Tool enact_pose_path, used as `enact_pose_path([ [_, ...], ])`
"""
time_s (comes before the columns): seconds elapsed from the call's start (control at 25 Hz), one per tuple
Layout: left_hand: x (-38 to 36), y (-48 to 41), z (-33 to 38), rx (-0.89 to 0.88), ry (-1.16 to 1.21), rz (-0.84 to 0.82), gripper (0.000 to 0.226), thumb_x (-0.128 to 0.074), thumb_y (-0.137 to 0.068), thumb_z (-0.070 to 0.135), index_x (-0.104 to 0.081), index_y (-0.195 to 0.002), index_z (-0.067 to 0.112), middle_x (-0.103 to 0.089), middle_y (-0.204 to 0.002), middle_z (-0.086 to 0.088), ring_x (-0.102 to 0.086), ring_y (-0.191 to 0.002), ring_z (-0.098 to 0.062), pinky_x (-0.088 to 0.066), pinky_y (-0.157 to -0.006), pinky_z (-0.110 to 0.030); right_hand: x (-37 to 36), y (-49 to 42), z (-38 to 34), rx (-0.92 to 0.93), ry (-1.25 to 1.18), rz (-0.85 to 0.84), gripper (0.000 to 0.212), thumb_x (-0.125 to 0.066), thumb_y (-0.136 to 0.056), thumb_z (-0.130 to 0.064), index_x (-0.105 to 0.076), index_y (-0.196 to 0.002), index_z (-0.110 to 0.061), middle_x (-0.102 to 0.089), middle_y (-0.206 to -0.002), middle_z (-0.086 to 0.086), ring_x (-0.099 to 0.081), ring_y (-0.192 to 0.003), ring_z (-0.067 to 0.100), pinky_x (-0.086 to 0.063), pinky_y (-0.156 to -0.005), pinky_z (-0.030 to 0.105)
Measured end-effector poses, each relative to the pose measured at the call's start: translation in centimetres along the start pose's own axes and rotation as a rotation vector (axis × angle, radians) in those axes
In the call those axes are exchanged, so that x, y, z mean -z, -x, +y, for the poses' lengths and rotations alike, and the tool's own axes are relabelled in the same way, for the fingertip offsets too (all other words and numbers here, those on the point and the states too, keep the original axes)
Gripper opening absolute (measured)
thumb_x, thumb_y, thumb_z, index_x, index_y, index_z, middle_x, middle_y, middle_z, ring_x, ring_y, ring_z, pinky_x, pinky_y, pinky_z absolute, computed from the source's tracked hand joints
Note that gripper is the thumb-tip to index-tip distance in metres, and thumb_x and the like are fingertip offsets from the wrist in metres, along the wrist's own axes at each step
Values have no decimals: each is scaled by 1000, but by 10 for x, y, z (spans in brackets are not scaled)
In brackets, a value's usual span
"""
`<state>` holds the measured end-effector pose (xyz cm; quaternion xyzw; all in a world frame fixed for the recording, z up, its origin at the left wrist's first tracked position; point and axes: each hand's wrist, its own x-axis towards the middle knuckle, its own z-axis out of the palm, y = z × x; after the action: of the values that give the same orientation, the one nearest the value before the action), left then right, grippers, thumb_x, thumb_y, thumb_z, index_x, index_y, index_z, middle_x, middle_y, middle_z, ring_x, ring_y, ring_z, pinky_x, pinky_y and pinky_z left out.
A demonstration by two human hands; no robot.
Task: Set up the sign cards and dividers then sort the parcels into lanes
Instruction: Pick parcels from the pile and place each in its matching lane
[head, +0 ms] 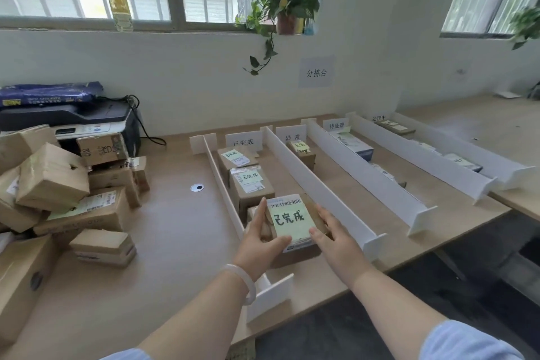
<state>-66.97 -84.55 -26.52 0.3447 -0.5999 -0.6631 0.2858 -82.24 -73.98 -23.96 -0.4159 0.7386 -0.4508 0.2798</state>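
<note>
Parcel (292,222) with green 已完成 note: at near end of the lane headed by the 已完成 sign card (243,140), between two dividers (315,184). Left grip (263,238) and right grip (334,238) clasp its sides. Suggest sliding it flush behind the next parcel (251,187) without nudging dividers, note up.

Printer (87,118) under a blue bag (49,93); potted plant (287,3) on windowsill (73,23)

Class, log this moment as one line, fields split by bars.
left hand: grips parcel | right hand: holds parcel | place: leftmost lane, near end | pile: waiting at left
</note>
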Motion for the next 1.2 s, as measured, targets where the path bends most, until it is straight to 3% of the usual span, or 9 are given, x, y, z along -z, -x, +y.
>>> enact_pose_path([
  [0.16, -48, -24, -17, 27, -22, 45, 89, -80, -65, 32, -31, -124, 78, -49, -142, -2, -58, -123, -22, -54, -98, -44, 38, -17, 32, -23, 40, -35, 50, -47, -101, -41, -27, -145, -48, -44, -141, -9, -43, -123, 11, -46, -97, 29],
  [0.28, -60, -44, -25, 54, -34, 58, 87, -79, -71, 27, -29, -120, 79, -52, -141, 2, -56, -125, -19, -51, -101, -44, 41, -33, 53, -42, 53, -52, 52, -47, -99, -47, -24, -145, -53, -44, -142, -12, -40, -130, 14, -45, -106, 41],
  [0.4, -62, -67, -34, 90, -38, 58, 85, -77, -78, 21, -27, -122, 75, -55, -139, 4, -56, -124, -17, -50, -103, -43, 47, -53, 60, -56, 44, -65, 51, -47, -101, -42, -25, -146, -48, -42, -144, -10, -40, -132, 14, -43, -103, 33],
  [0.52, -62, -98, -39, 114, -92, 72, 85, -77, -66, 39, -26, -116, 85, -54, -139, 7, -54, -127, -19, -49, -104, -47, 51, -82, 69, -70, 52, -69, 49, -47, -101, -39, -28, -146, -45, -41, -143, -8, -40, -130, 14, -42, -96, 25],
  [0.76, -49, -163, -50, 151, -179, 88, 87, -72, -57, 51, -18, -112, 90, -51, -139, 8, -53, -125, -19, -50, -100, -49, 53, -137, 85, -86, 93, -69, 56, -53, -97, -44, -28, -147, -47, -36, -149, -9, -34, -138, 15, -39, -111, 42],
  [1.08, -55, -218, -54, 254, -222, 107, 91, -73, -58, 53, -13, -115, 89, -49, -142, 9, -52, -127, -27, -47, -102, -55, 67, -193, 100, -58, 190, -120, 63, -63, -92, -41, -32, -146, -45, -37, -145, -12, -36, -134, 6, -35, -112, 31],
  [1.2, -63, -237, -52, 277, -199, 145, 91, -72, -54, 50, -15, -111, 91, -48, -143, 9, -50, -129, -25, -45, -105, -52, 82, -222, 103, -1, 271, -183, 67, -65, -90, -40, -31, -147, -44, -32, -143, -19, -30, -134, -1, -27, -108, 18],
])
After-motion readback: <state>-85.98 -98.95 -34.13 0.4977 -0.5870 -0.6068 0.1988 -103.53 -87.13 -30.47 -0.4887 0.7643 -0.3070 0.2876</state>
